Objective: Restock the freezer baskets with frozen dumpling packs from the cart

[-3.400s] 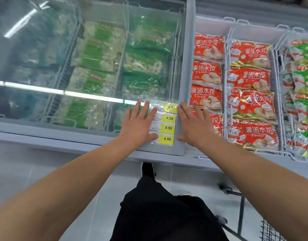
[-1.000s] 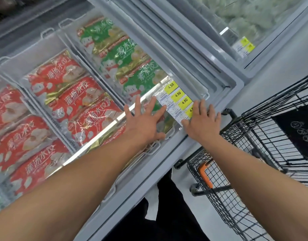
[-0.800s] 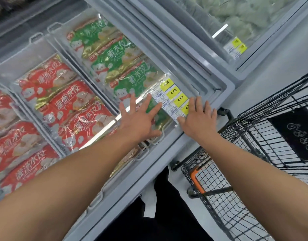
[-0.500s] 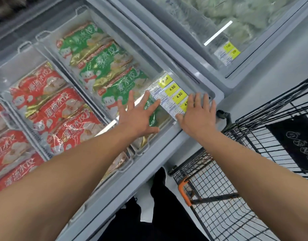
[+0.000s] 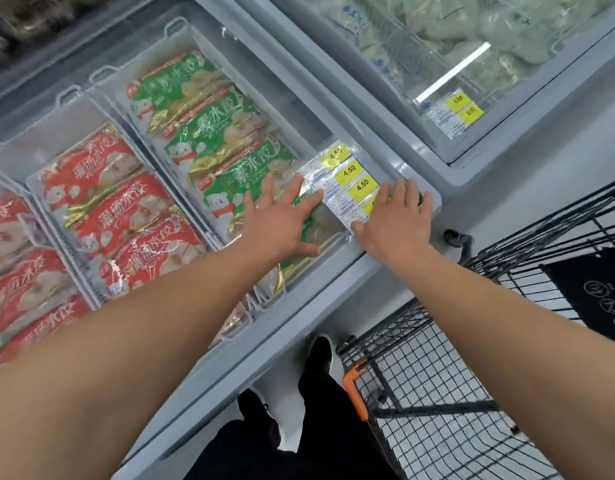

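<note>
My left hand (image 5: pixel 278 220) and my right hand (image 5: pixel 396 220) both press flat, fingers spread, on the freezer's sliding glass lid (image 5: pixel 299 109). They rest on either side of its yellow 4.50 price labels (image 5: pixel 347 174). Under the glass, green dumpling packs (image 5: pixel 212 133) fill one white wire basket (image 5: pixel 176 24). Red dumpling packs (image 5: pixel 126 216) fill the baskets to its left. The lid's right edge sits at the freezer's right end. Neither hand holds a pack.
The black wire cart (image 5: pixel 437 375) with an orange handle piece stands at my right, close to the freezer front; a black item (image 5: pixel 593 292) lies in it. A second, closed freezer (image 5: pixel 472 64) with pale bags adjoins on the right. My shoes are below.
With both hands on it, the glass lid has slid right across the red and green baskets to the freezer's right end. My view has turned right, bringing the cart into sight.
</note>
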